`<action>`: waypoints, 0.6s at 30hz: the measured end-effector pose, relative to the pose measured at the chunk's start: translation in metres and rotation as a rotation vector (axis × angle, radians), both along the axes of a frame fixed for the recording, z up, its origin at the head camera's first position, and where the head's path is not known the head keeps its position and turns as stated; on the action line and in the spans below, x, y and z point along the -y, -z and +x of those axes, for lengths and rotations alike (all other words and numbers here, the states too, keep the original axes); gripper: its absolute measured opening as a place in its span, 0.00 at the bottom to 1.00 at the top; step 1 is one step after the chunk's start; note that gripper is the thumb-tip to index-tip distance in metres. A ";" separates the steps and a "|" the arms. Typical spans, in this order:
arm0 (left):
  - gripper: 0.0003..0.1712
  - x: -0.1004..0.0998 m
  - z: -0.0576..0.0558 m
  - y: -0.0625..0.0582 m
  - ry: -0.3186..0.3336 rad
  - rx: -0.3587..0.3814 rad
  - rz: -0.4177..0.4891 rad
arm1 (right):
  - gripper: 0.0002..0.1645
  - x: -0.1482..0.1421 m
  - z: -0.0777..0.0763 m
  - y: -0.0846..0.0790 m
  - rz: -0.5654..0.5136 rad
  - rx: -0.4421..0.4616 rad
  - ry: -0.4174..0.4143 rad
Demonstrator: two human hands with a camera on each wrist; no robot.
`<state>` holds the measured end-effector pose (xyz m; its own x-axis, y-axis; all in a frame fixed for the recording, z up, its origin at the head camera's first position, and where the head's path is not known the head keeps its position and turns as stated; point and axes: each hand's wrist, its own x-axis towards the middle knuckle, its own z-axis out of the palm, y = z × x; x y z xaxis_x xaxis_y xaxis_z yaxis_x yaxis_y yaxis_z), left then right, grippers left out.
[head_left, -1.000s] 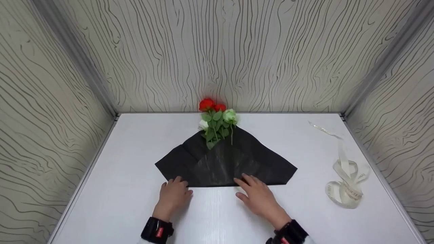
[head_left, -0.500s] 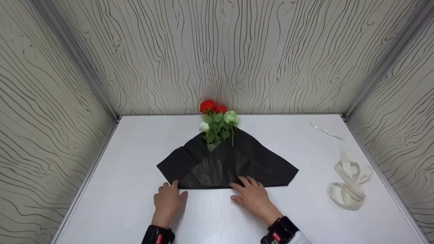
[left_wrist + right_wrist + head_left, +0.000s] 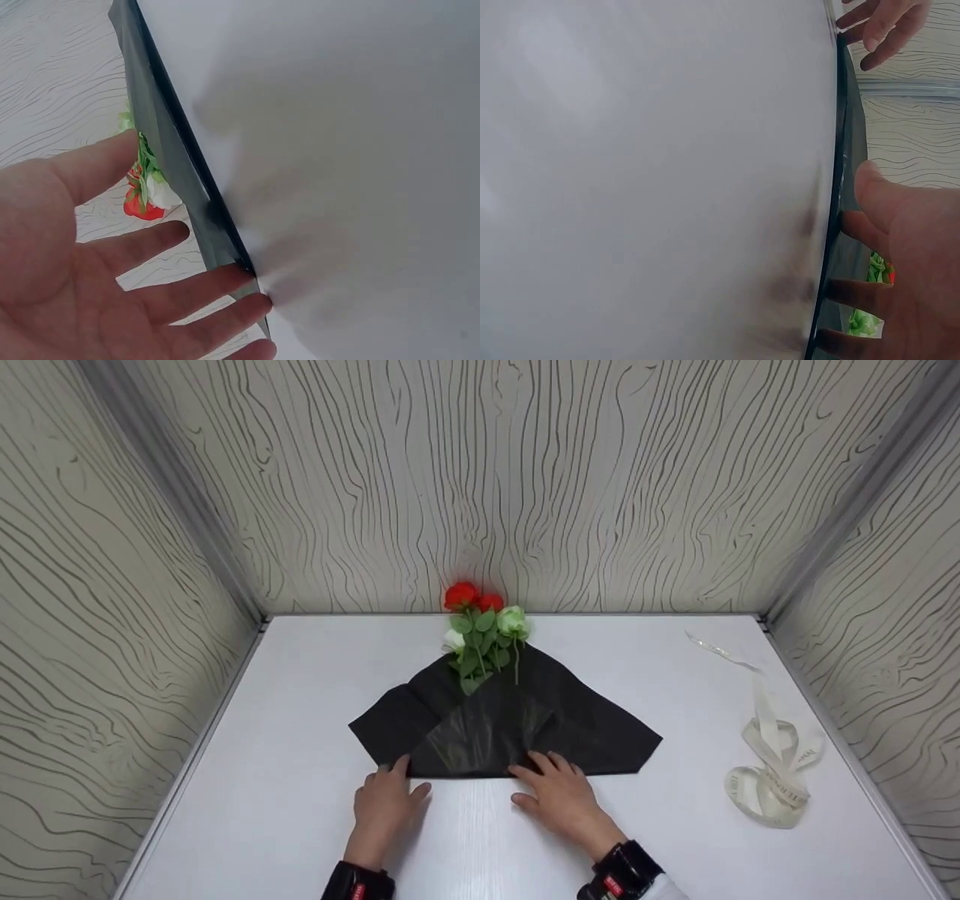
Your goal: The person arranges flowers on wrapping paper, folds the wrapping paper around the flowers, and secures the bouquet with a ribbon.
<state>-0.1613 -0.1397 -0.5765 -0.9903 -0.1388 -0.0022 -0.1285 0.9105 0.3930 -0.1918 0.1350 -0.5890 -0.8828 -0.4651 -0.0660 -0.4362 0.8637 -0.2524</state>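
While the patterned back wall [image 3: 480, 472], the white tabletop [image 3: 300, 690] and the black sheet [image 3: 577, 720] sit as they did half a second ago, the left grip [image 3: 385, 808] has shifted slightly inward along the sheet's near edge, toward the right grip [image 3: 564, 804], which rests about where it was. I judge that the edge is being steadied or smoothed at two spots rather than lifted; the sheet lies fan-like in the middle of the tabletop. Both grips are spread, fingers fairly straight: fingertips touch the near edge, thumbs stand apart from it, and neither pinches anything. What lies directly beneath the fingertips is hidden from me.

Well apart on the right, a pale ribbon [image 3: 787, 791] lies in loose loops, one end trailing toward the back; I count it out of the way. The flower bunch [image 3: 480, 649] limits me more: its leaves lie over the sheet's far part, and I cannot see its lower stems. Its red blooms [image 3: 461, 596] reach past the sheet, against the wall in my view; whether they touch it I cannot tell. Beside them is a pale green bloom [image 3: 514, 621], and to the left a white bloom [image 3: 454, 640], only partly showing.
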 end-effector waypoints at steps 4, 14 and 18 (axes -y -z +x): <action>0.37 -0.007 0.004 0.001 -0.025 -0.019 0.128 | 0.29 0.001 0.001 0.000 -0.006 -0.004 -0.003; 0.41 -0.019 0.001 -0.002 -0.007 -0.072 0.540 | 0.29 0.001 0.000 -0.001 -0.007 -0.019 0.006; 0.42 -0.025 -0.002 -0.004 -0.051 -0.184 0.620 | 0.30 0.000 -0.001 0.000 -0.014 -0.018 -0.002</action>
